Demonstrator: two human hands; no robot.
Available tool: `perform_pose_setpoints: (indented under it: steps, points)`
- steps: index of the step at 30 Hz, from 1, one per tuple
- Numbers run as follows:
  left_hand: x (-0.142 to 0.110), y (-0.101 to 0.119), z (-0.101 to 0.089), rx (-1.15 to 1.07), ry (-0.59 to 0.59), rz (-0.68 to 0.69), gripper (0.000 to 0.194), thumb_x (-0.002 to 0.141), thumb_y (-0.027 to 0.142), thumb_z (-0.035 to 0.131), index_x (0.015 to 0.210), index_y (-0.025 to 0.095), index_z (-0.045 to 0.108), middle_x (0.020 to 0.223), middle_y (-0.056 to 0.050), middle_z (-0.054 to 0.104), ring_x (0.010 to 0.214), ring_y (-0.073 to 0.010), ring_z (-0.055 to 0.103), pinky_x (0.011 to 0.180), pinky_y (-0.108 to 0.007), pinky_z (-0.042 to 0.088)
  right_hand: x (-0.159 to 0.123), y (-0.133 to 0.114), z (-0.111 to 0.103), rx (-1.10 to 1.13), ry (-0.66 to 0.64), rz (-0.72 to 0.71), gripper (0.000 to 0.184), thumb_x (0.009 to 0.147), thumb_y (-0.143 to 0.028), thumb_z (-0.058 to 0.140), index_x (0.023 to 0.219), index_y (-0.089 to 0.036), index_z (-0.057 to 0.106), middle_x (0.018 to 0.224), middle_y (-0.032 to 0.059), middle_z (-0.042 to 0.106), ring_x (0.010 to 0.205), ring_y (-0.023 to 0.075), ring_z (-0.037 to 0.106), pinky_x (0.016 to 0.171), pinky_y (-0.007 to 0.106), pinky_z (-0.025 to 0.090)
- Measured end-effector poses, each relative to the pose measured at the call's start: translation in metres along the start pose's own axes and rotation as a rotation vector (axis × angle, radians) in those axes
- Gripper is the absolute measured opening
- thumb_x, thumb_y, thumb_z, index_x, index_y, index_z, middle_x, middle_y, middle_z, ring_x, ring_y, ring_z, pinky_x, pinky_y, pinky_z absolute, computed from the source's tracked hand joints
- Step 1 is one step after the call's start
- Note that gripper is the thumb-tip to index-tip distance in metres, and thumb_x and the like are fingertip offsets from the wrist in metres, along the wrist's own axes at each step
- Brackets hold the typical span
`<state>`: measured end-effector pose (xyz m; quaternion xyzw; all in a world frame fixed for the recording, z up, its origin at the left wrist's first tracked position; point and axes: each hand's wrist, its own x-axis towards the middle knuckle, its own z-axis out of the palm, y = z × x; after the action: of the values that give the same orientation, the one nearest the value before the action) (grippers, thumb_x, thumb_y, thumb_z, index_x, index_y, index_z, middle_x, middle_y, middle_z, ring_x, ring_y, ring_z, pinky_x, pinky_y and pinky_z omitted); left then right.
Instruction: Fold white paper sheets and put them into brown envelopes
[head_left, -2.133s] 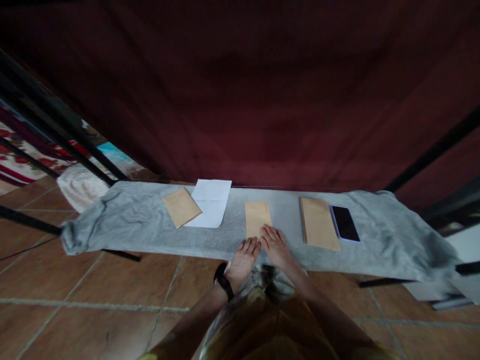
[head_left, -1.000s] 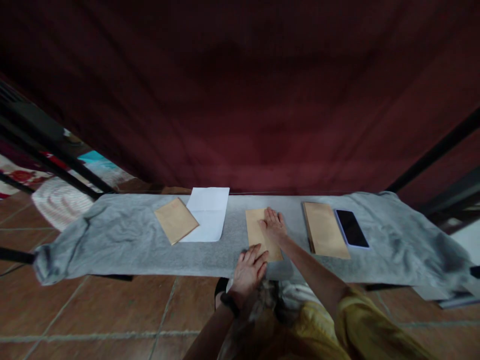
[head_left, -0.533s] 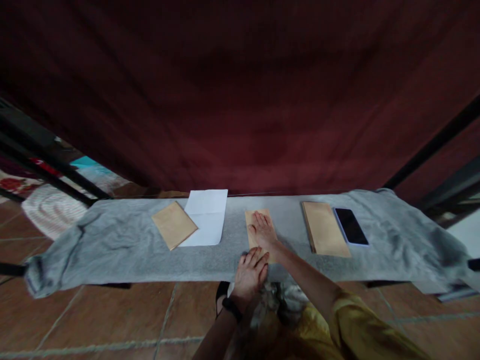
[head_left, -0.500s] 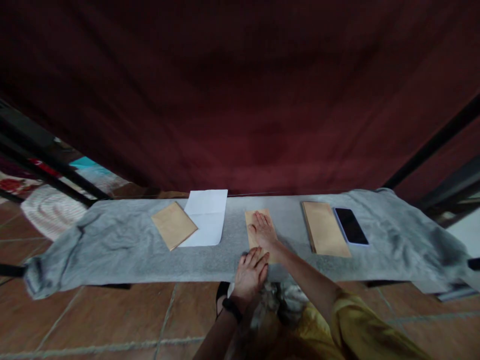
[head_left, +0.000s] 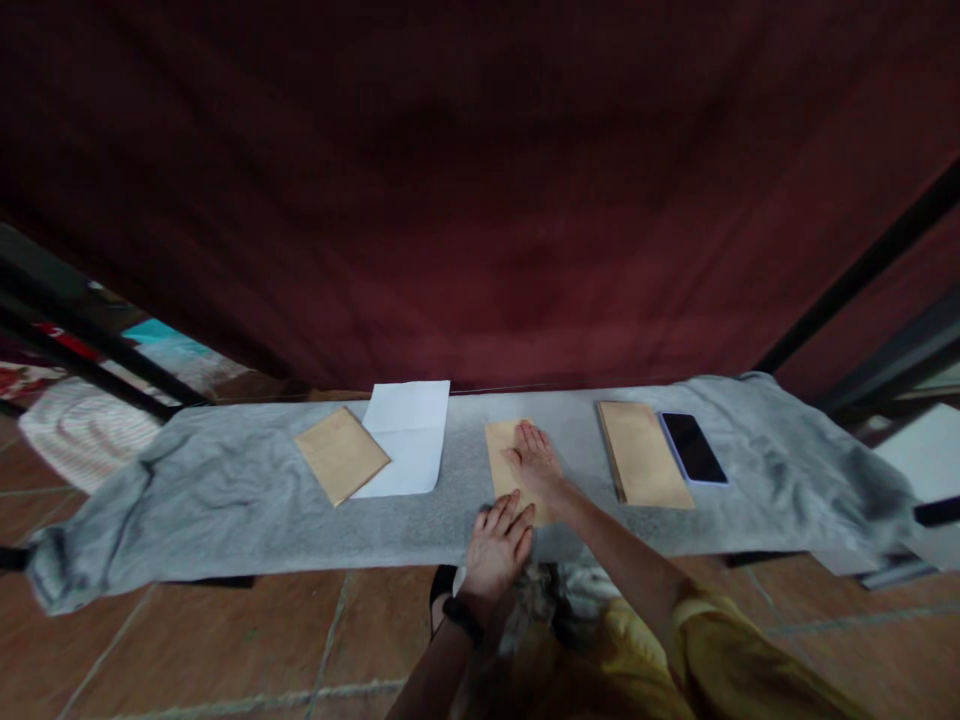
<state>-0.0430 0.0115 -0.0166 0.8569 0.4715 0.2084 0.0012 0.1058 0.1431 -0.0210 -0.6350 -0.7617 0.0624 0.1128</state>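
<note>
A brown paper piece [head_left: 501, 460], which looks like an envelope or small paper bag, lies flat before me on the grey cloth. My right hand [head_left: 537, 462] rests flat on its upper part, fingers stretched out. At its near end lies my left hand [head_left: 498, 545], fingers extended and fingertips touching the lower edge; a dark band circles that wrist. Both palms face down and neither hand grips anything. Parts of the paper are hidden under my hands.
A grey cloth [head_left: 247, 500] covers the long, narrow surface. To the left, a brown paper packet [head_left: 342, 455] overlaps a creased white sheet [head_left: 412, 430]. On the right sit a stack of brown paper pieces [head_left: 646, 455] and a phone [head_left: 694, 447]. Behind hangs a dark red curtain [head_left: 480, 250].
My right hand has slid slightly to the right across the brown paper. My left hand stays at the near end. The whole view has shifted a little.
</note>
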Motion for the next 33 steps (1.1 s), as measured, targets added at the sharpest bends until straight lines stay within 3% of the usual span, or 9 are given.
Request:
perform_pose_setpoints:
  steps: [27,33]
  points:
    - [0.004,0.005,-0.008,0.037,0.041,0.036,0.035,0.101,0.026,0.051,0.133,0.028,0.065,0.148,-0.004,0.059,0.131,-0.0244,0.056,0.102,-0.044,0.047,-0.095,0.024,0.003,-0.05,0.166,-0.223,0.053,0.105,-0.032,0.039,0.154,-0.011,0.042,0.161,0.0145,0.041,0.148,0.0256,0.041,0.123,0.046,0.031]
    - [0.004,0.004,-0.009,0.027,0.02,0.028,0.035,0.101,0.025,0.051,0.133,0.028,0.065,0.147,-0.005,0.06,0.129,-0.0251,0.058,0.099,-0.044,0.049,-0.121,0.029,-0.007,-0.017,0.195,-0.282,0.051,0.106,-0.031,0.041,0.153,-0.013,0.044,0.157,0.0139,0.046,0.146,0.0234,0.044,0.123,0.046,0.031]
